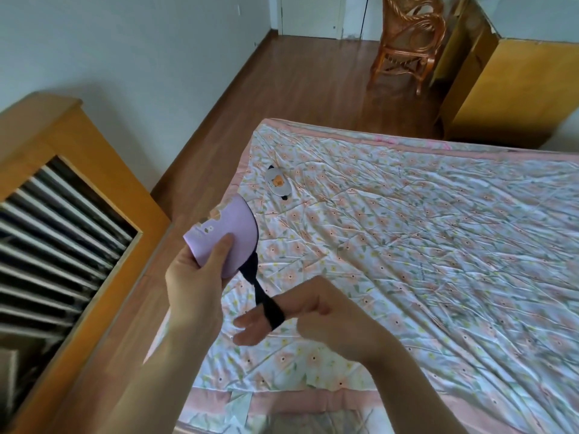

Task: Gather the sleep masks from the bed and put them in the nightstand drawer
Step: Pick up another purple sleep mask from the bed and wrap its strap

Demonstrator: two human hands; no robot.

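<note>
**Lilac sleep mask held above the bed's edge**

The left hand (pixel 200 270) holds a lilac sleep mask (pixel 224 233) above the near left edge of the bed (pixel 438 245), its grip pinching the mask with the thumb on the front. The mask's black strap (pixel 266 302) runs down and loops around fingers of the right hand (pixel 300 311), whose other fingers curl loosely. A second, grey sleep mask (pixel 277 183) lies flat on the floral bedspread, farther off near the bed's left side.
</note>
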